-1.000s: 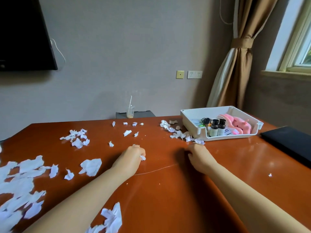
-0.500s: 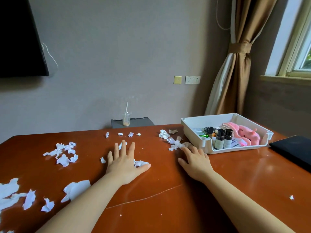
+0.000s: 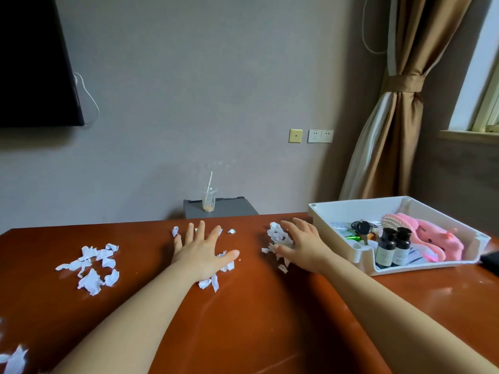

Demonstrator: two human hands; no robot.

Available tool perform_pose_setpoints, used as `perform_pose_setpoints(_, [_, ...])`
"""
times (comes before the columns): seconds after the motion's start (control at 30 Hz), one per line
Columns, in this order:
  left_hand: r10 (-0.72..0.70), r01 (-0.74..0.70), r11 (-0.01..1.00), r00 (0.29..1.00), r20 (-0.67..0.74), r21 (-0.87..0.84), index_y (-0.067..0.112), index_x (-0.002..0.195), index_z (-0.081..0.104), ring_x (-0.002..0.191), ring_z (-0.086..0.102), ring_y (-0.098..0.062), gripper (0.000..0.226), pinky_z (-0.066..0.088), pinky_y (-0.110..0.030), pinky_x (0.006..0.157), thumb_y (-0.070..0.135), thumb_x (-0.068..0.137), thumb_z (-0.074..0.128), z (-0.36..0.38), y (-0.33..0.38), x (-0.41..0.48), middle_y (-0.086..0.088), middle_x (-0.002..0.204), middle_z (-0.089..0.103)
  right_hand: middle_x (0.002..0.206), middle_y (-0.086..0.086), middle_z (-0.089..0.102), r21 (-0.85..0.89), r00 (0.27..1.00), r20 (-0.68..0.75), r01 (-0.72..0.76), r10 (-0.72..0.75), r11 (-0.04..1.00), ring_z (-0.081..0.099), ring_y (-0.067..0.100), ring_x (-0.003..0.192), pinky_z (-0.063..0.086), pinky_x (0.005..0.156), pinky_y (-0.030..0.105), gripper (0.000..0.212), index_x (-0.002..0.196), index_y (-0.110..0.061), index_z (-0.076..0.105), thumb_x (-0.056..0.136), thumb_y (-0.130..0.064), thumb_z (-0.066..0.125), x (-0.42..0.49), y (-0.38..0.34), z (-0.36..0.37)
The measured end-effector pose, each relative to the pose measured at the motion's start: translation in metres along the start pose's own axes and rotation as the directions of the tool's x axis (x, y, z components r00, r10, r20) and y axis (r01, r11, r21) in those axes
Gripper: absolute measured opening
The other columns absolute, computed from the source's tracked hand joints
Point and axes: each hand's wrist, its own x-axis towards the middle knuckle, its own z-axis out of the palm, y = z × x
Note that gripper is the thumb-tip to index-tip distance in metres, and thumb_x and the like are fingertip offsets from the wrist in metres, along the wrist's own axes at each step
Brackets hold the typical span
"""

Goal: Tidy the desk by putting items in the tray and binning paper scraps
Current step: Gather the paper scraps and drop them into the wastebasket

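My left hand (image 3: 201, 252) lies flat on the red-brown desk (image 3: 270, 319) with fingers spread, pressing on white paper scraps (image 3: 213, 280) that stick out under the palm. My right hand (image 3: 302, 244) reaches with straight fingers over another heap of torn paper (image 3: 278, 236) just left of the white tray (image 3: 348, 209). The tray holds two dark bottles (image 3: 393, 247), a pink plush toy (image 3: 432, 238), keys and small items. A further cluster of scraps (image 3: 93, 265) lies to the left.
More scraps (image 3: 13, 359) sit at the desk's near left edge. A plastic cup with a straw (image 3: 208, 199) stands on a grey unit behind the desk. A dark flat object (image 3: 490, 261) lies right of the tray.
Both hands have slid farther across the desk toward its back edge, my left hand pushing scraps along under it and my right hand reaching the heap beside the tray. The camera view has moved forward.
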Motion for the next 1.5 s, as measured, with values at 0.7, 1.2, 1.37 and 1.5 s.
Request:
perform_pose_setpoints(0.7, [0.245, -0.247, 0.928, 0.969, -0.044, -0.279, 0.012, 0.087, 0.058, 0.085, 0.053, -0.017, 0.033, 0.045, -0.03, 0.076, 0.026, 0.099, 0.03, 0.0, -0.002, 0.031, -0.007, 0.093, 0.058, 0.112, 0.003, 0.063, 0.035, 0.955, 0.293, 0.041, -0.05, 0.999, 0.06, 0.023, 0.103, 0.049, 0.087, 0.03, 0.027, 0.111, -0.014, 0.067, 0.095, -0.022, 0.047, 0.024, -0.018, -0.016])
perform_pose_setpoints(1.2, [0.405, -0.381, 0.904, 0.909, 0.099, -0.196, 0.03, 0.129, 0.055, 0.118, 0.048, -0.012, 0.037, 0.045, -0.032, 0.099, 0.029, 0.092, 0.055, -0.017, -0.021, -0.024, 0.006, 0.132, 0.049, 0.129, 0.0, 0.053, -0.238, 0.893, 0.445, 0.197, -0.073, 0.951, 0.057, 0.022, 0.108, 0.055, 0.086, 0.033, 0.061, 0.131, -0.031, 0.05, 0.075, -0.032, 0.074, -0.018, -0.031, -0.033])
perform_pose_setpoints(1.37, [0.358, -0.355, 0.912, 0.933, -0.022, -0.206, 0.01, 0.102, 0.07, 0.094, 0.064, -0.024, 0.023, 0.055, -0.039, 0.076, 0.021, 0.094, 0.051, -0.01, -0.017, -0.03, -0.001, 0.107, 0.061, 0.091, 0.001, 0.061, -0.122, 0.924, 0.353, 0.2, -0.145, 0.972, 0.058, 0.021, 0.078, 0.046, 0.058, 0.024, 0.032, 0.107, -0.016, 0.068, 0.075, -0.017, 0.07, -0.02, -0.034, -0.026])
perform_pose_setpoints(1.5, [0.307, -0.31, 0.933, 0.951, -0.042, -0.184, 0.016, 0.104, 0.071, 0.09, 0.064, -0.02, 0.021, 0.052, -0.03, 0.07, 0.021, 0.095, 0.053, -0.011, -0.01, -0.033, -0.003, 0.105, 0.066, 0.076, 0.001, 0.058, -0.114, 0.934, 0.289, 0.25, -0.209, 0.962, 0.053, 0.02, 0.069, 0.04, 0.053, 0.021, 0.019, 0.094, -0.011, 0.072, 0.075, -0.015, 0.072, -0.024, -0.035, -0.024])
